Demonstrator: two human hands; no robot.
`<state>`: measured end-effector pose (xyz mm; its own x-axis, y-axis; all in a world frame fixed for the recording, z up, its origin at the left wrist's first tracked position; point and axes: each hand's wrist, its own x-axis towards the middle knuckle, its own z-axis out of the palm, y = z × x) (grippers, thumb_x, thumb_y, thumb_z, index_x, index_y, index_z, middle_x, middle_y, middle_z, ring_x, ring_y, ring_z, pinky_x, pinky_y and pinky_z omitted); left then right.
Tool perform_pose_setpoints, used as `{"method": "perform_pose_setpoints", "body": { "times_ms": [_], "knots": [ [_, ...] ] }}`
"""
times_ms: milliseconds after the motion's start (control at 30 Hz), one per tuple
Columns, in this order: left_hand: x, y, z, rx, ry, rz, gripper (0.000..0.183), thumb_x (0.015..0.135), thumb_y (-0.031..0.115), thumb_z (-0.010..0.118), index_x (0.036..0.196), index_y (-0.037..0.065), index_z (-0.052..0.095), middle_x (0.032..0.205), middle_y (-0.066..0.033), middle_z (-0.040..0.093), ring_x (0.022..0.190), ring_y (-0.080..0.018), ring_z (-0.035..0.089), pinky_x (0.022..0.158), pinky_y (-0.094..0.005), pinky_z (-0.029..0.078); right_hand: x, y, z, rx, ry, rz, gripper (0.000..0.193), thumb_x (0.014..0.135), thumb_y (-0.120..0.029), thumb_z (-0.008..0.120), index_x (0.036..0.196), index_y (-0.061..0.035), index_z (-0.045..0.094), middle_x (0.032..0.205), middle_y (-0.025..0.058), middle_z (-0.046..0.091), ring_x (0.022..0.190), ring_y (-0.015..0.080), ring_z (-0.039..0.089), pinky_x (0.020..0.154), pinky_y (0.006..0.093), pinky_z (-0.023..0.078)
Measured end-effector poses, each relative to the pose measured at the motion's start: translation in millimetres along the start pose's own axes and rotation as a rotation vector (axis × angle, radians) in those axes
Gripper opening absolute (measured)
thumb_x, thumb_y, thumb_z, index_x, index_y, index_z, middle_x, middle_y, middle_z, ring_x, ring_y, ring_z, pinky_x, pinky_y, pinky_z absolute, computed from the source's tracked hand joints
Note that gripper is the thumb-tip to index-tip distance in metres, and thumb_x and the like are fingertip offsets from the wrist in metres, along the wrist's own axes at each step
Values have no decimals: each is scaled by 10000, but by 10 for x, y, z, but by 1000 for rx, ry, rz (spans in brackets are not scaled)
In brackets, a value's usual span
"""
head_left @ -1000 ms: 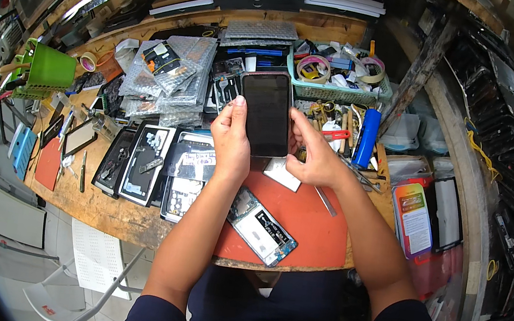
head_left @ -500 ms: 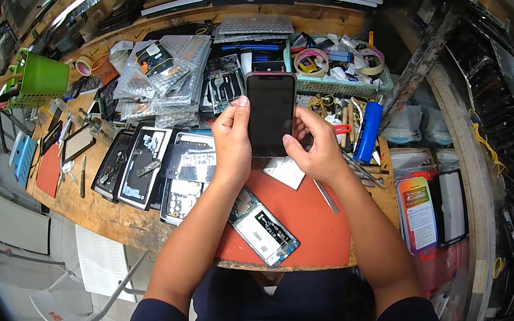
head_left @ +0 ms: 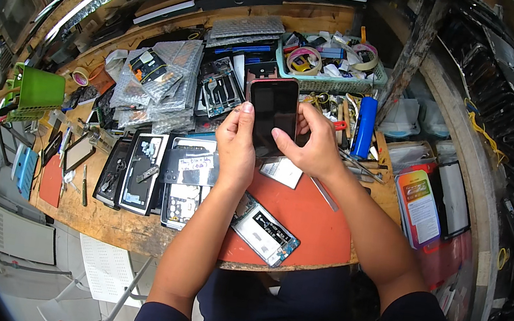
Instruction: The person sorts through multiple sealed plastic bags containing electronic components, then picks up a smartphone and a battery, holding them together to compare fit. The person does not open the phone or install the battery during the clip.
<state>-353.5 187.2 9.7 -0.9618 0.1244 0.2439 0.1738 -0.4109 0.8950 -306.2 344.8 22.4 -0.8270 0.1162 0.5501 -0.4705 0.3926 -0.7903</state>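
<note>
Between my two hands a smartphone (head_left: pixel 270 110) with a dark screen and a reddish edge is held up over the bench. My left hand (head_left: pixel 236 144) grips its left side, thumb along the edge. Around the right side is my right hand (head_left: pixel 317 144), its thumb lying over the lower part of the screen. Below them, an opened phone (head_left: pixel 265 232) with bare battery and circuit boards lies on the orange-red mat (head_left: pixel 317 248). A white card-like piece (head_left: pixel 281 172) rests on the mat just under the held phone, partly hidden by it.
Opened device housings (head_left: pixel 145 171) line the bench left of my arm. Bubble-wrapped parts (head_left: pixel 178 87) are piled behind them. A teal basket (head_left: pixel 339 87) with tape rolls stands at the back, near a blue cylinder (head_left: pixel 364 128). A green basket (head_left: pixel 40 89) is far left.
My right thumb has moved from the phone's right edge onto the lower screen. The whole view has shifted slightly; both hands keep holding the phone.
</note>
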Motion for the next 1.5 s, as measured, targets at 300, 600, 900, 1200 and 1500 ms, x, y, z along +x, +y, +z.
{"method": "perform_pose_setpoints", "body": {
  "times_ms": [300, 600, 900, 1200, 1500],
  "knots": [
    [29, 1, -38, 26, 8, -9, 296, 1101, 248, 525, 1125, -8, 671, 1081, -61, 713, 930, -98, 656, 838, -232, 518, -23, 164, 16, -94, -58, -71, 512, 777, -141, 777, 1216, 4, 558, 970, 187, 665, 821, 353, 668, 733, 428, 532],
    [90, 43, -96, -71, 78, -29, 294, 1105, 232, 510, 1107, -16, 668, 1097, -79, 715, 975, -130, 671, 900, -282, 535, -7, -73, -104, 57, -398, 114, 929, 809, 32, 683, 1590, 8, 181, 1044, 106, 660, 843, 137, 620, 713, 296, 519],
    [90, 14, -90, -97, 81, -37, 284, 1103, 219, 511, 1109, -18, 667, 1103, -79, 712, 985, -131, 666, 910, -284, 530, -90, 131, 17, 49, -295, 11, 892, 821, 25, 706, 1573, -34, 231, 1126, 120, 648, 885, 156, 662, 719, 294, 532],
    [128, -5, -127, -49, 88, -6, 271, 1098, 220, 524, 1087, -9, 668, 1087, -74, 711, 974, -124, 660, 902, -278, 522, -24, 18, -65, 100, -373, 67, 887, 792, 47, 645, 1572, 9, 226, 1016, 111, 651, 783, 158, 635, 686, 304, 517],
    [117, 31, -96, -73, 103, -14, 272, 1095, 227, 531, 1078, -4, 673, 1074, -72, 715, 962, -117, 661, 882, -273, 523, -64, 87, -88, 172, -404, 63, 900, 793, 75, 611, 1593, 27, 202, 1123, 127, 642, 921, 161, 642, 778, 297, 516]
  ]
}}
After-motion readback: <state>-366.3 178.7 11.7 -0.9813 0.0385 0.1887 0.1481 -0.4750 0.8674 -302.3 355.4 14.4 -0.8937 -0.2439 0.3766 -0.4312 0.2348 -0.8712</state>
